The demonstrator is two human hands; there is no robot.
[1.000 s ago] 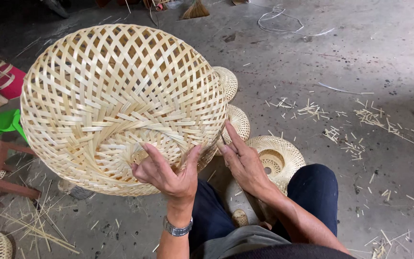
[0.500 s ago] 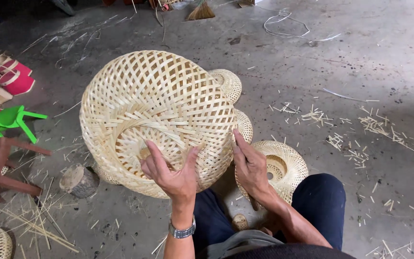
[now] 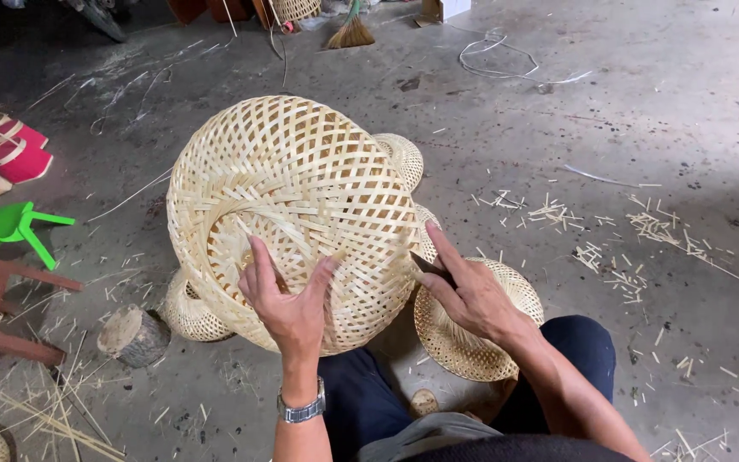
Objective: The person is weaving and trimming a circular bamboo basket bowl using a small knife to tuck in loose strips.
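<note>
Two hands are working one big woven bamboo basket [image 3: 292, 218], and it's been turning fast: a second ago its wide open mouth was facing the camera, and now it's rolling over, with the mouth tipping down toward the lap and the rounded, domed side coming up. The left hand [image 3: 288, 304] is spreading flat against the weave, fingers fanned, pressing rather than pinching. The right hand [image 3: 468, 291] is bracing the rim edge, fingers extended, with a dark blade-like tool [image 3: 431, 267] tucked under them. The basket is resting over the knees, above the concrete floor [image 3: 643, 128]. Its pale strips are crossing in an open lattice, tightening toward a dense rim band.
</note>
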